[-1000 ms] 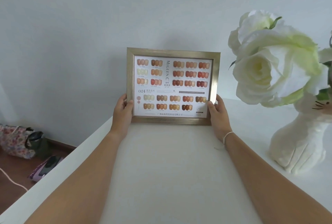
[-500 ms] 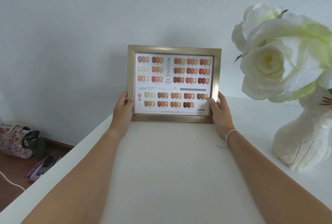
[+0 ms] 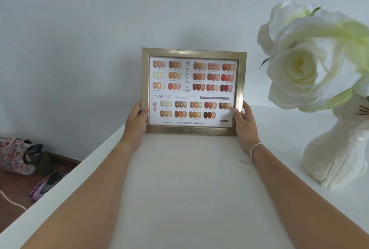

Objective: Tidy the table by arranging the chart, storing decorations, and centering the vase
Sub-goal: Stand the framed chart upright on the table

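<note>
1. white table, pale wall behind.
2. left hand & right hand clasp chart by lower sides, upright nr wall.
3. step: arranging chart; next likely set down, let go.
4. vase off to right, not centred.

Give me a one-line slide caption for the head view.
Both hands, left and right, hold a framed chart upright at the table's far edge, beside a white vase.

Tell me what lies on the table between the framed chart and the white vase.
Nothing: in the head view the table is bare between the chart and vase.
</note>
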`<state>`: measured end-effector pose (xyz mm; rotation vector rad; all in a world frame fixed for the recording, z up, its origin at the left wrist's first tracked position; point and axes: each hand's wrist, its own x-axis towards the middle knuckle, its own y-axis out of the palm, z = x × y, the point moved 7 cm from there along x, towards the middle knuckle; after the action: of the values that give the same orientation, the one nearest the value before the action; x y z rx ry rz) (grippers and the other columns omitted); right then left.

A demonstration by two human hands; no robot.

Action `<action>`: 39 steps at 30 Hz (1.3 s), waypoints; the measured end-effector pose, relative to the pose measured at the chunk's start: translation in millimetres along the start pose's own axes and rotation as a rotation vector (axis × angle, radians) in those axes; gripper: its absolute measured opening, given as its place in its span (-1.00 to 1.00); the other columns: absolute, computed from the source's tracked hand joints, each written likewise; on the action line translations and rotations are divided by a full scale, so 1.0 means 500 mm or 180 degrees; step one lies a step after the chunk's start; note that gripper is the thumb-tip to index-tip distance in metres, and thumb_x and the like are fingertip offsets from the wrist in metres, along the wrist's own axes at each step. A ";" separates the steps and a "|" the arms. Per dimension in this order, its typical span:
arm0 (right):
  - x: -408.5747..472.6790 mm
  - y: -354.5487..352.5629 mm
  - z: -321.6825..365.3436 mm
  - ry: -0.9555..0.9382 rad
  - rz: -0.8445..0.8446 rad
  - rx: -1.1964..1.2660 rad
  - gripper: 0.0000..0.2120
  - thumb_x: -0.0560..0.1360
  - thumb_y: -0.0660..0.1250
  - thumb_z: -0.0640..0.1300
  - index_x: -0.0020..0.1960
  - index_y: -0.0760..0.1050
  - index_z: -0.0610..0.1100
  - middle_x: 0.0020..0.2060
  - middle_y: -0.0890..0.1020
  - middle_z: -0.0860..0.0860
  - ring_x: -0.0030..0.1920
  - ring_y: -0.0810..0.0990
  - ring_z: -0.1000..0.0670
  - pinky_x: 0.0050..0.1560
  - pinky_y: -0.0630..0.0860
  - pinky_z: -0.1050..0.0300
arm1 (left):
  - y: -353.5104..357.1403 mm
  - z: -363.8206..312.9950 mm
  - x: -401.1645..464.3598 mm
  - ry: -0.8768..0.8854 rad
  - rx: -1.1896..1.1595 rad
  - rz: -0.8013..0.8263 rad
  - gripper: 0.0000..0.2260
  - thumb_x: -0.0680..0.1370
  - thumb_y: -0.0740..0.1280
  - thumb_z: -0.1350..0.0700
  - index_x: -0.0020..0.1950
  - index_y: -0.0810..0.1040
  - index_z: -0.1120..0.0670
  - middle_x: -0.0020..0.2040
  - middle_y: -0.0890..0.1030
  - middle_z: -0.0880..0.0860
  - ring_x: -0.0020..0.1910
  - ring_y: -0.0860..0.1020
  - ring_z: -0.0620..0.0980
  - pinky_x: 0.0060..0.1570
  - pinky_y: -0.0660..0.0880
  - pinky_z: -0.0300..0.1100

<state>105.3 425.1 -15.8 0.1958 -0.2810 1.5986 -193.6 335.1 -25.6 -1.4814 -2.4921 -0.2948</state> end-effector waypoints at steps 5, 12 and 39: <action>0.000 0.000 0.000 0.0003 -0.0044 -0.0007 -0.67 0.58 0.12 -0.04 0.35 0.29 0.05 0.04 0.63 -0.04 0.02 0.61 0.04 0.16 0.51 0.00 | -0.002 0.003 0.001 -0.0028 0.0014 0.0008 -0.71 0.59 0.11 0.14 0.23 0.49 -0.10 0.08 0.64 -0.13 0.06 0.61 -0.19 0.02 0.48 -0.27; -0.001 -0.006 -0.003 0.0085 -0.0198 -0.0047 -0.62 0.56 0.14 0.02 0.37 0.27 0.09 0.10 0.58 -0.08 0.10 0.57 -0.05 0.14 0.50 0.02 | -0.008 0.010 0.001 -0.0161 -0.0074 -0.0145 -0.72 0.57 0.15 0.12 0.19 0.49 -0.16 0.00 0.64 -0.20 -0.03 0.62 -0.26 -0.07 0.47 -0.33; -0.276 -0.135 0.074 0.0036 -0.0475 -0.0391 -0.68 0.54 0.17 -0.06 0.29 0.39 0.03 0.01 0.49 0.06 -0.21 0.45 0.11 -0.16 0.37 0.25 | -0.046 -0.081 -0.282 -0.0179 0.0621 -0.0622 -0.71 0.59 0.14 0.04 0.31 0.43 -0.09 0.16 0.49 -0.01 0.18 0.45 -0.02 0.27 0.38 -0.03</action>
<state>177.6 284.8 -17.5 0.1104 -0.3471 1.4297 -144.9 194.8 -29.7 -1.1899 -2.6279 -0.0400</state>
